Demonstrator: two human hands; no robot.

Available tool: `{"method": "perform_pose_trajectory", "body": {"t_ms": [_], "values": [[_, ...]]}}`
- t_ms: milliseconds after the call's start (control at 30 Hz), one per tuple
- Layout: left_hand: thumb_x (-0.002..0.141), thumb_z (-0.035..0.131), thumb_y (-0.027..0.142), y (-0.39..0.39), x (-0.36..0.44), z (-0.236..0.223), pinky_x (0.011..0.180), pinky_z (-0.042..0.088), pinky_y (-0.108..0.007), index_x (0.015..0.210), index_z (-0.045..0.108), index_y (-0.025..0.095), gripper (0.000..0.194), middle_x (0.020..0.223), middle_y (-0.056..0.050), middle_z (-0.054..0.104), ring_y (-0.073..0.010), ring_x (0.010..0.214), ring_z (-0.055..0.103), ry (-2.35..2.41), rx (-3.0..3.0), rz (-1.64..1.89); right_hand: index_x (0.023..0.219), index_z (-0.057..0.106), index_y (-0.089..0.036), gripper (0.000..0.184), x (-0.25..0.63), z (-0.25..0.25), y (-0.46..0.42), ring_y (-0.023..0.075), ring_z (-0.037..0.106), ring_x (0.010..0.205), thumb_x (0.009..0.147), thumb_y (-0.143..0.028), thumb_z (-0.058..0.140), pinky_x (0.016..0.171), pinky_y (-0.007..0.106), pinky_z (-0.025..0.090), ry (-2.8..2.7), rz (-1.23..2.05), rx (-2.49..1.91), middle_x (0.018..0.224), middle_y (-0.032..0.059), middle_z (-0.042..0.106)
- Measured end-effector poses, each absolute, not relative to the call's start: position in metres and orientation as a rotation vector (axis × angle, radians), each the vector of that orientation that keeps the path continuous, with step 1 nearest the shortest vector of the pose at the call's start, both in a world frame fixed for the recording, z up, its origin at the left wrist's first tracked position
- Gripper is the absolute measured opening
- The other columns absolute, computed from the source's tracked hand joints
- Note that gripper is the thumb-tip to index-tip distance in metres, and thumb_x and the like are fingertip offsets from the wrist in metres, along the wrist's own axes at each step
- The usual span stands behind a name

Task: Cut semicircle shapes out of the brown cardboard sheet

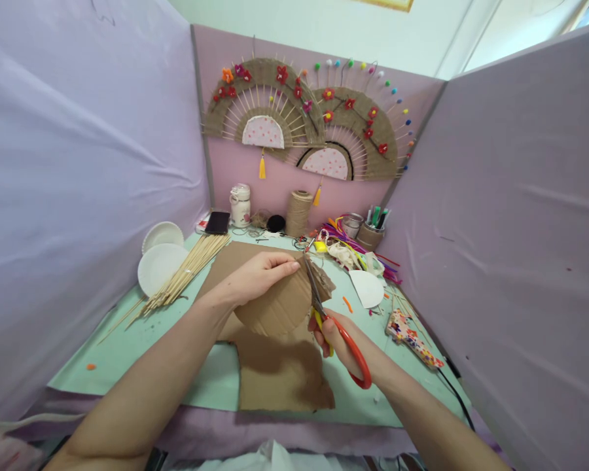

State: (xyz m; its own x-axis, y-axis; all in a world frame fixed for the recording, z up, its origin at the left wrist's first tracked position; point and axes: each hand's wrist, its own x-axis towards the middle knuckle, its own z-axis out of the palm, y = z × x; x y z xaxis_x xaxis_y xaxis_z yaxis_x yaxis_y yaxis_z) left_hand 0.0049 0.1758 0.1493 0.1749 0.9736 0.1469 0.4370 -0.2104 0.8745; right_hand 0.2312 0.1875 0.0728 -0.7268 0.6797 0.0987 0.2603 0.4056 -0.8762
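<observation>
My left hand point(262, 278) is closed on a rounded piece of cardboard point(279, 307), thumb on top, fingers hidden beneath. In my right hand point(331, 333) is a pair of scissors point(349, 350) with red and yellow handles. Their blades lie at the right edge of the cardboard piece, near my left thumb. A crumpled strip of cardboard point(324, 278) hangs off just beyond the blades. Under both hands, a larger cardboard sheet point(279, 376) with a cut-out edge rests on the pale green table.
Bamboo skewers point(189, 268) and white paper plates point(160, 268) lie to the left. A twine spool point(299, 212) and a white jar point(240, 206) stand behind. On the right are pipe cleaners point(383, 261), a half-round white piece point(368, 288) and a corded glue gun point(412, 337). Decorated fans point(269, 75) hang behind.
</observation>
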Motion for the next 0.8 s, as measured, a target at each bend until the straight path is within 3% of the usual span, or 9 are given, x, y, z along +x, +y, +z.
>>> {"method": "perform_pose_trajectory", "body": {"t_ms": [267, 567, 800], "values": [[0.086, 0.046, 0.053, 0.177, -0.001, 0.155, 0.065, 0.042, -0.026, 0.085, 0.064, 0.017, 0.039, 0.085, -0.002, 0.065, -0.0178, 0.076, 0.056, 1.419, 1.725, 1.120, 0.088, 0.051, -0.018, 0.060, 0.238, 0.076, 0.188, 0.0131, 0.047, 0.060, 0.089, -0.071, 0.021, 0.056, 0.026, 0.041, -2.308, 1.223, -0.795, 0.071, 0.0003, 0.050], [0.089, 0.042, 0.046, 0.176, 0.007, 0.156, 0.063, 0.038, -0.026, 0.075, 0.061, 0.017, 0.037, 0.074, 0.001, 0.059, -0.0156, 0.070, 0.051, 1.478, 1.983, 0.934, 0.079, 0.047, -0.019, 0.051, 0.238, 0.079, 0.187, 0.0128, 0.048, 0.061, 0.094, -0.062, 0.024, 0.058, 0.026, 0.042, -2.395, 1.068, -0.903, 0.079, 0.0029, 0.056], [0.088, 0.043, 0.049, 0.174, 0.005, 0.166, 0.067, 0.039, -0.026, 0.078, 0.061, 0.018, 0.038, 0.079, 0.000, 0.059, -0.0158, 0.074, 0.051, 1.341, 1.934, 0.970, 0.090, 0.047, -0.019, 0.067, 0.236, 0.083, 0.187, 0.0148, 0.048, 0.065, 0.082, -0.080, 0.020, 0.063, 0.029, 0.045, -2.193, 1.351, -0.653, 0.080, 0.0029, 0.051]]}}
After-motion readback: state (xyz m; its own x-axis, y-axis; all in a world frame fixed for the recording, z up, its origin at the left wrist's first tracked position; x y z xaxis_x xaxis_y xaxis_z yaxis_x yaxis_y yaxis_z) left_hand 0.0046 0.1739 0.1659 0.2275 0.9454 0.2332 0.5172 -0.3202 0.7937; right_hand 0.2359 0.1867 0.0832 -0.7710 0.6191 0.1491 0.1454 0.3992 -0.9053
